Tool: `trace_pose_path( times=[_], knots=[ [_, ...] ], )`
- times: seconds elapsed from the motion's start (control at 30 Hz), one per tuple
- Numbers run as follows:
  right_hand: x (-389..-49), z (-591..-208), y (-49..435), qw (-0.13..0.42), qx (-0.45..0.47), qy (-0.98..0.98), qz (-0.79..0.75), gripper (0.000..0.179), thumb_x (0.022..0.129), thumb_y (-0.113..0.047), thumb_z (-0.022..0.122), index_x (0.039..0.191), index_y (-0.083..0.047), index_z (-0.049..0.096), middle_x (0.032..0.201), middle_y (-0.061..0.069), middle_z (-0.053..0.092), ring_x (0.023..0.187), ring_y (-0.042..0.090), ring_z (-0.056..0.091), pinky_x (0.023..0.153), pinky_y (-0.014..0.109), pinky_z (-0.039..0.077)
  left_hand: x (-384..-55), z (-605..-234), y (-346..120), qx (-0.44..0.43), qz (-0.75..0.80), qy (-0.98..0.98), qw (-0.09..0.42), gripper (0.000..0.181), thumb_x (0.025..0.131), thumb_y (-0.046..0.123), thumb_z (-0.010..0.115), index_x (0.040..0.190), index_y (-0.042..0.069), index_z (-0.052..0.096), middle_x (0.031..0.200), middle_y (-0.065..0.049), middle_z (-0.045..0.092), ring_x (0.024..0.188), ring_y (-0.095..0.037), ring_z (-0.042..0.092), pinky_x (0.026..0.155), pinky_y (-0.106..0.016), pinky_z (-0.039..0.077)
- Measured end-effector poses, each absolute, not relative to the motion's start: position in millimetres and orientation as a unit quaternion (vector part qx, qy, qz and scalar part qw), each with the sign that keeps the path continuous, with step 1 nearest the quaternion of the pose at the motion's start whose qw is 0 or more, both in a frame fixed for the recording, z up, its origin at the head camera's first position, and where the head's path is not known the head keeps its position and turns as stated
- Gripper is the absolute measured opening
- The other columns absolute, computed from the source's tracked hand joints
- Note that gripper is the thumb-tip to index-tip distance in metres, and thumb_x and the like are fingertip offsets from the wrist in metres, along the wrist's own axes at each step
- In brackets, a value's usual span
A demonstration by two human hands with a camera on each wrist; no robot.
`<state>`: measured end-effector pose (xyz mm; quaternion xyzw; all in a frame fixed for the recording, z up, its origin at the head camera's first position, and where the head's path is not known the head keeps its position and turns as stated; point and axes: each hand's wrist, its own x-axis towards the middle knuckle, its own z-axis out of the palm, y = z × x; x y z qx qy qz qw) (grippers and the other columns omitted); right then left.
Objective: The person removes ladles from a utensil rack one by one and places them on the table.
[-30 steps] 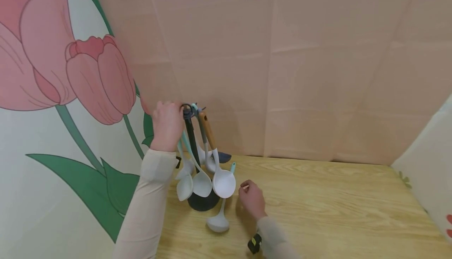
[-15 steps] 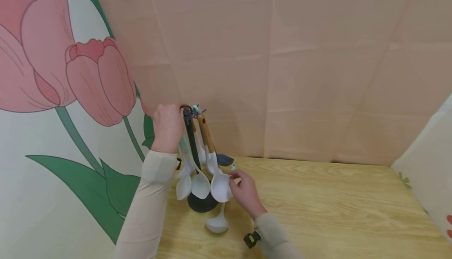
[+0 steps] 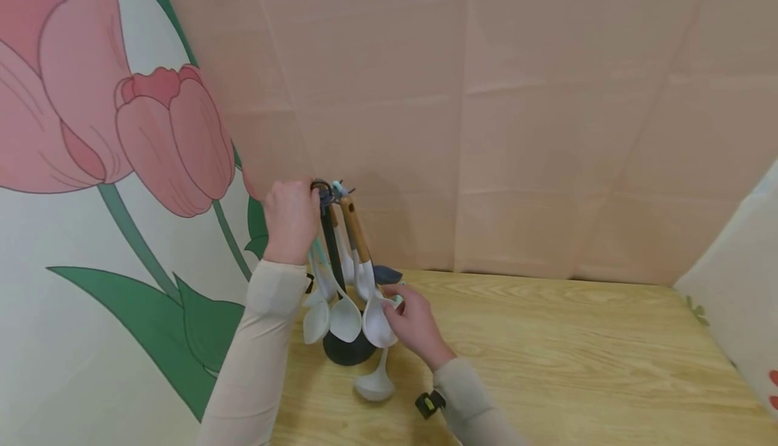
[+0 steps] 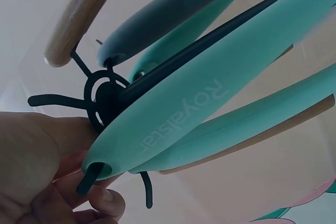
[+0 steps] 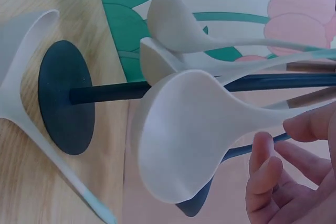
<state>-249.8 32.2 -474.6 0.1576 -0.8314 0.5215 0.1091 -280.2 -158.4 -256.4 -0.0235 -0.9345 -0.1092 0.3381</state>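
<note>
My left hand (image 3: 290, 221) holds the top of a black utensil stand (image 3: 348, 353); in the left wrist view its thumb and fingers close round the hooked hub (image 4: 107, 100). Several utensils hang there by teal, grey and wooden handles. At the front right hangs a white ladle (image 5: 181, 129) with a wooden handle. The right hand (image 3: 415, 328) is at this ladle's neck, thumb against it and fingers curled beside it; I cannot tell whether they pinch it. Another ladle (image 3: 374, 387), grey-white with a teal handle end, lies on the table beside the stand's base.
The wooden table (image 3: 577, 358) stretches right from the stand. Behind it hangs a beige sheet (image 3: 516, 128). A wall with painted tulips (image 3: 170, 135) stands close on the left, near the left arm. A dark blue utensil head (image 3: 387, 274) hangs at the back.
My right hand has moved left from over the table to the white ladle's neck. The hanging utensils shifted slightly left, then steadied. My left hand stays at the stand's top.
</note>
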Motion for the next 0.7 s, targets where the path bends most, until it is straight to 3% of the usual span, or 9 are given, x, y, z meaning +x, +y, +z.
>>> trace_pose_path(
  times=[0.3, 0.7],
  knots=[
    [-248.4, -463.7, 26.9, 0.022, 0.171, -0.817, 0.551, 0.036, 0.099, -0.015, 0.060, 0.134, -0.013, 0.060, 0.130, 0.009, 0.063, 0.068, 0.015, 0.062, 0.052, 0.031, 0.051, -281.6, -258.5, -158.9, -0.019, -0.113, -0.933, 0.340, 0.016, 0.098, 0.013, 0.062, 0.100, 0.004, 0.075, 0.090, -0.019, 0.073, 0.083, -0.043, 0.065, 0.073, -0.053, 0.053],
    [-246.4, -464.2, 17.8, 0.016, 0.182, -0.808, 0.560, 0.035, 0.102, -0.019, 0.057, 0.136, -0.010, 0.057, 0.128, 0.012, 0.062, 0.070, 0.015, 0.063, 0.061, 0.030, 0.056, -281.9, -258.5, -161.7, -0.028, -0.129, -0.935, 0.328, 0.017, 0.099, 0.012, 0.060, 0.104, 0.003, 0.075, 0.094, -0.019, 0.073, 0.086, -0.042, 0.067, 0.075, -0.053, 0.054]
  ],
)
